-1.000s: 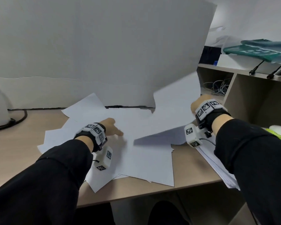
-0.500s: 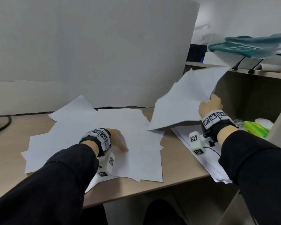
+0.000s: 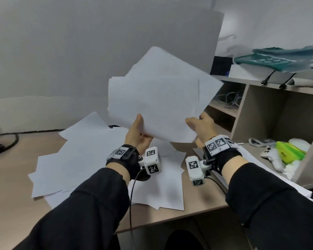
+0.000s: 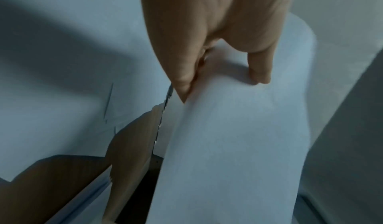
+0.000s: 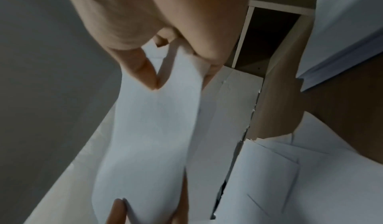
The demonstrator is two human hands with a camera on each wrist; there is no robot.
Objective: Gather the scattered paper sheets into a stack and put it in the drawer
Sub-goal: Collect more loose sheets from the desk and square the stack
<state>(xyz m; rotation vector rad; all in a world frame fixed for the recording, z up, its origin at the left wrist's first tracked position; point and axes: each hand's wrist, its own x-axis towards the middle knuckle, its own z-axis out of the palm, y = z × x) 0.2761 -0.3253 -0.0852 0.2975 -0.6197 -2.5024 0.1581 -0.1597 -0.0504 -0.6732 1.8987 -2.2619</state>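
A loose bundle of white paper sheets is held up in the air above the desk, tilted and fanned at its upper corners. Its lower left edge is pinched by the left hand, thumb on the near face and fingers behind; in the left wrist view the thumb is seen pressed on the sheet. The lower right edge is gripped by the right hand, its fingers curled round the paper. No print or writing can be made out on the held sheets.

Below, more scattered sheets are spread overlapping across the desk, and a thicker stack lies along the desk's right edge under the right forearm. No drawer can be identified in any view.

Black-and-white square marker tags are worn on both wrist bands and camera blocks. A grey board stands behind the desk. To the right, a shelf unit holds tangled cables, a white game controller and a green packet; white marks on the teal item on top are too blurred to be read.
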